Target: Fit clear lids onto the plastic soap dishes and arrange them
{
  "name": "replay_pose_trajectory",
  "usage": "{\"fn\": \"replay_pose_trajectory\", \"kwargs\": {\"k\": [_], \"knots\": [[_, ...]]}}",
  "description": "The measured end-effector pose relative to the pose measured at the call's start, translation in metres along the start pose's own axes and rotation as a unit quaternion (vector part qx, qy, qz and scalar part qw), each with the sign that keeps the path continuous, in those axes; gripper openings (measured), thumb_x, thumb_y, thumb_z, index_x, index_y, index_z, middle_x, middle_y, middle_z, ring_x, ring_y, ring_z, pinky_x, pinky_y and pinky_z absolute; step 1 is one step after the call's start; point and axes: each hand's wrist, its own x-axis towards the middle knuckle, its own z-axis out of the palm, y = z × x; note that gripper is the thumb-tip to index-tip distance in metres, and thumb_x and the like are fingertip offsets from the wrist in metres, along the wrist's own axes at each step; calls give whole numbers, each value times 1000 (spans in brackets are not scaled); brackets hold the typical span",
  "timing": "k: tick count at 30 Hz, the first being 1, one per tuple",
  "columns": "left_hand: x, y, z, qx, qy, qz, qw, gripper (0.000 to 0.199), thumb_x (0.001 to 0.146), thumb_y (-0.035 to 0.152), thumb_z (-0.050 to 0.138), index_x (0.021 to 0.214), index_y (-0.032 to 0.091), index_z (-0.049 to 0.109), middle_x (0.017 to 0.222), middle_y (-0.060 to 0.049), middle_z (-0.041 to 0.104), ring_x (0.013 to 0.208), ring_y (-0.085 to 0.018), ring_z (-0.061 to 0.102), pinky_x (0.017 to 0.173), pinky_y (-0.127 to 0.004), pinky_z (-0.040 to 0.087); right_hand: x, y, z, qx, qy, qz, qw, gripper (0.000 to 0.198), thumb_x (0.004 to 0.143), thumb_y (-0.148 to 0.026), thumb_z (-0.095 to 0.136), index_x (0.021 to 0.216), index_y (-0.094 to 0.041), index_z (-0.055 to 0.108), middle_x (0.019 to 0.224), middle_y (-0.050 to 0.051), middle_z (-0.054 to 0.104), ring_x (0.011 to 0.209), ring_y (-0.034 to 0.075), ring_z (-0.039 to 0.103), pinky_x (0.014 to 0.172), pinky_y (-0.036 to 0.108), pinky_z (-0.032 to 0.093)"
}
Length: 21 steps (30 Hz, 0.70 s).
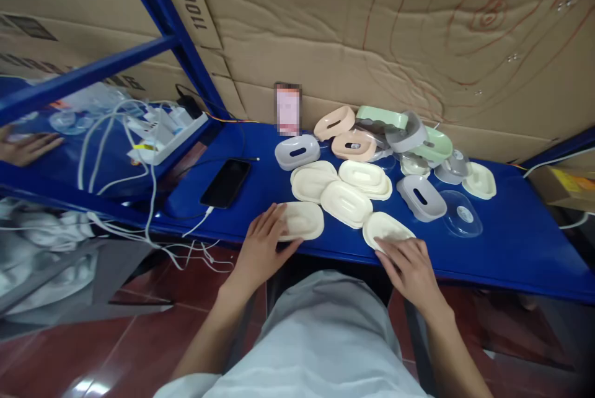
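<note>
Along the front edge of the blue table, my left hand (267,240) rests on the left end of a shallow cream oval tray (307,219), fingers over it and thumb at the near side. My right hand (411,268) grips the near right part of another cream oval tray (383,227), its thumb at the front rim. Between and behind them lie more cream trays: one in the middle (346,203), one behind left (313,180) and a stacked-looking one behind right (365,176). A grey slotted dish (421,198) sits beyond my right hand.
Peach (354,145), grey (297,152) and green (383,116) slotted dishes crowd the back, with a clear lid (463,214) at right. A phone (226,183), white cables and a power strip (174,137) lie left. Another person's hand (32,147) shows far left. Cardboard (325,26) stands behind.
</note>
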Motion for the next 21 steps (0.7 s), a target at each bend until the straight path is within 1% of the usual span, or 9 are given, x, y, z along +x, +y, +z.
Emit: {"fn": "replay_pose_trajectory", "kwargs": {"k": [3,6,8,10,12,15,18,20,21], "knots": [[-2,-4,1,-3,28,-26,999,26,102,42,68,117,22,62,158,-17,58,155,-39,47,119,-59,48,-16,-8,-4,31,-26,-6,999,40,102,-21,69,141,-25,67,97,6,77,86,23,66,87,42,46],[0,-5,3,-24,44,-31,998,38,102,41,67,135,22,58,159,-17,57,156,-38,46,121,-60,46,-21,-25,7,58,-87,-40,994,44,102,-26,68,146,-30,65,107,6,78,94,25,68,92,45,49],[1,-1,2,-24,53,-24,998,41,103,36,65,142,24,56,161,-16,55,156,-37,46,125,-64,41,-11,-39,19,63,-131,-70,987,43,105,-30,64,148,-31,64,109,5,78,96,25,69,95,46,51],[3,8,-3,-24,58,10,998,39,104,31,63,142,27,58,161,-14,56,155,-35,47,128,-66,34,10,-51,31,59,-150,-87,983,39,108,-33,59,147,-29,64,109,4,79,98,25,69,98,46,51],[3,19,-8,-29,48,67,996,34,103,28,63,138,29,62,158,-10,60,153,-33,49,131,-65,29,35,-57,37,62,-138,-94,984,34,111,-33,54,141,-26,68,111,4,79,101,25,69,100,44,51],[4,32,-10,-29,10,139,990,33,103,31,65,136,29,66,152,-9,65,148,-32,55,133,-64,27,63,-52,35,75,-63,-83,992,33,113,-28,45,132,-24,72,119,6,79,108,23,69,100,43,51],[4,38,-2,-14,-16,149,989,30,103,34,67,133,28,67,148,-9,68,145,-33,58,132,-68,24,72,-34,27,50,-4,-41,998,38,114,-25,39,139,-23,67,134,10,74,125,25,66,106,45,49],[5,38,5,-8,-16,139,990,24,103,34,68,126,26,68,144,-10,70,142,-33,59,132,-69,23,68,-18,21,17,-2,-19,1000,38,114,-25,40,145,-22,63,142,11,71,134,26,62,112,47,45],[5,39,8,-6,-14,134,991,20,103,34,68,122,25,69,141,-11,71,141,-33,60,131,-69,24,63,-9,19,1,-7,-11,1000,38,113,-26,42,146,-22,62,142,11,71,134,26,62,114,48,43]]}}
